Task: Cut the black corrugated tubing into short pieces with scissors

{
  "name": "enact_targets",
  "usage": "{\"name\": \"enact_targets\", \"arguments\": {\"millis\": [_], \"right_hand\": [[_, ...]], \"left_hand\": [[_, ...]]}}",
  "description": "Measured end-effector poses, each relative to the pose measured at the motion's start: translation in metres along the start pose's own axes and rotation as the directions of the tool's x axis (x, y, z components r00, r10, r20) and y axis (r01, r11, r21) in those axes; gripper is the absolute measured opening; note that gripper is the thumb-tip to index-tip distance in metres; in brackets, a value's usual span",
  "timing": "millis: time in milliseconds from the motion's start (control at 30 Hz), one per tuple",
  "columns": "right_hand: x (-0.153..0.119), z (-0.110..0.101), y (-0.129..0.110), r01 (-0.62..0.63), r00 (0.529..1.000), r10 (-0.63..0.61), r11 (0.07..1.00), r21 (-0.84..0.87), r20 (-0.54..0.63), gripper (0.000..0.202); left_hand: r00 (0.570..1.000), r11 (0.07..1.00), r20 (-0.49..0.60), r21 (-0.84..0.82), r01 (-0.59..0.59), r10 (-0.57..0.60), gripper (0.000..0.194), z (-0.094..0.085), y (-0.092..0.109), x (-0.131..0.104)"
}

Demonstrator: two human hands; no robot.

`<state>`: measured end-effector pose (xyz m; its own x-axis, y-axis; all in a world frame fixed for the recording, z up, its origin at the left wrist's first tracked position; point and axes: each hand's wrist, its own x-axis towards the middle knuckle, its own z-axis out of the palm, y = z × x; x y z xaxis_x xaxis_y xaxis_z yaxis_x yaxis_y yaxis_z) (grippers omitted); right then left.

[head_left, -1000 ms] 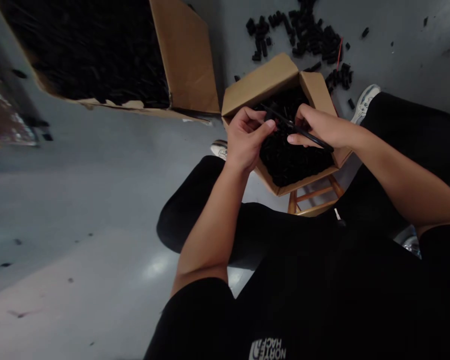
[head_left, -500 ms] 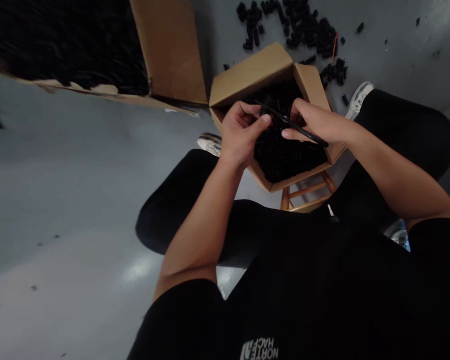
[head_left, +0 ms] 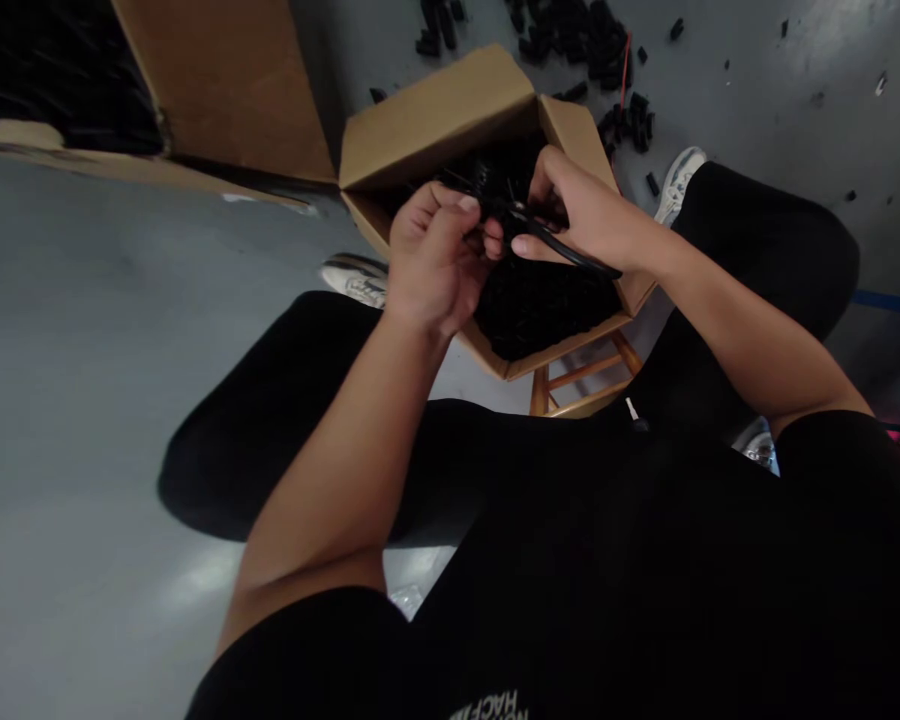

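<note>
My right hand [head_left: 581, 215] is closed around black-handled scissors [head_left: 570, 250]. One curved handle runs out below the thumb, and a bit of bare metal shows near the pivot. The blades point toward my left hand [head_left: 439, 245], whose thumb and fingers are pinched together. A small black part [head_left: 484, 178] shows just past those fingertips, dark against the pile and hard to make out. Both hands are over an open cardboard box [head_left: 435, 125] filled with black pieces [head_left: 544, 305].
A larger cardboard box [head_left: 232, 85] of black pieces stands at upper left. Behind the small box, black tube-like pieces [head_left: 570, 40] and a thin red strip [head_left: 625, 70] lie on the grey floor. A wooden stool [head_left: 585, 375] is under the small box, between my legs.
The view has shifted, so everything sits further left and slightly higher. My left hand has turned, with its fingers curled in more, closer to the scissors. My right hand keeps its hold.
</note>
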<state>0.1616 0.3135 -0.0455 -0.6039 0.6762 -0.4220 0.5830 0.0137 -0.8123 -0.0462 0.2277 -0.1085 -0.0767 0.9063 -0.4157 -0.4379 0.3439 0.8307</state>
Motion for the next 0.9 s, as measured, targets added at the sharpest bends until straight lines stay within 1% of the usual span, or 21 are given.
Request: {"name": "enact_targets", "arguments": {"millis": [67, 167, 233, 333, 400, 467, 533, 633, 733, 800, 900], "right_hand": [[-0.001, 0.001, -0.001, 0.016, 1.000, -0.015, 1.000, 0.012, -0.017, 0.054], [-0.003, 0.003, -0.006, 0.031, 0.999, -0.029, 0.998, 0.052, -0.046, 0.059], [-0.002, 0.004, -0.006, 0.042, 0.997, -0.037, 0.996, 0.078, -0.070, 0.064], [0.000, 0.007, 0.001, 0.057, 0.994, -0.051, 0.996, 0.067, -0.096, 0.068], [0.003, 0.010, 0.010, 0.082, 0.992, -0.077, 0.995, 0.050, -0.098, 0.068], [0.004, 0.014, 0.018, 0.120, 0.989, -0.116, 0.992, 0.046, -0.092, 0.065], [0.004, 0.017, 0.023, 0.148, 0.986, -0.145, 0.988, 0.039, -0.082, 0.063], [-0.002, 0.016, 0.022, 0.155, 0.986, -0.153, 0.988, 0.013, -0.070, 0.063], [-0.010, 0.012, 0.016, 0.134, 0.989, -0.135, 0.991, -0.019, -0.051, 0.063], [-0.014, 0.008, 0.014, 0.129, 0.991, -0.130, 0.991, -0.024, -0.032, 0.063], [-0.018, 0.002, 0.014, 0.125, 0.992, -0.125, 0.992, -0.007, 0.014, 0.061]], "left_hand": [[1.000, 0.999, 0.017, -0.042, -0.014, 0.015, 0.041, 0.002, 0.005, -0.001], [1.000, 1.000, 0.009, -0.007, -0.006, 0.006, 0.040, 0.000, 0.014, -0.001], [1.000, 0.999, 0.004, 0.012, -0.030, 0.030, 0.039, -0.002, 0.018, -0.001], [0.991, 0.991, -0.006, -0.009, -0.130, 0.130, 0.043, -0.002, 0.019, 0.000], [0.990, 0.991, -0.035, -0.010, -0.135, 0.135, 0.041, 0.003, 0.020, 0.000], [0.996, 0.997, -0.060, -0.012, -0.071, 0.071, 0.033, 0.008, 0.022, -0.002], [0.998, 0.999, -0.055, -0.047, 0.002, -0.005, 0.030, 0.014, 0.028, -0.006], [0.990, 0.987, -0.022, -0.085, 0.134, -0.137, 0.035, 0.019, 0.040, -0.013], [0.967, 0.961, -0.005, -0.114, 0.252, -0.254, 0.039, 0.019, 0.050, -0.018], [0.957, 0.946, 0.015, -0.147, 0.288, -0.289, 0.041, 0.016, 0.054, -0.019], [0.949, 0.934, 0.062, -0.164, 0.316, -0.310, 0.043, 0.010, 0.054, -0.020]]}}
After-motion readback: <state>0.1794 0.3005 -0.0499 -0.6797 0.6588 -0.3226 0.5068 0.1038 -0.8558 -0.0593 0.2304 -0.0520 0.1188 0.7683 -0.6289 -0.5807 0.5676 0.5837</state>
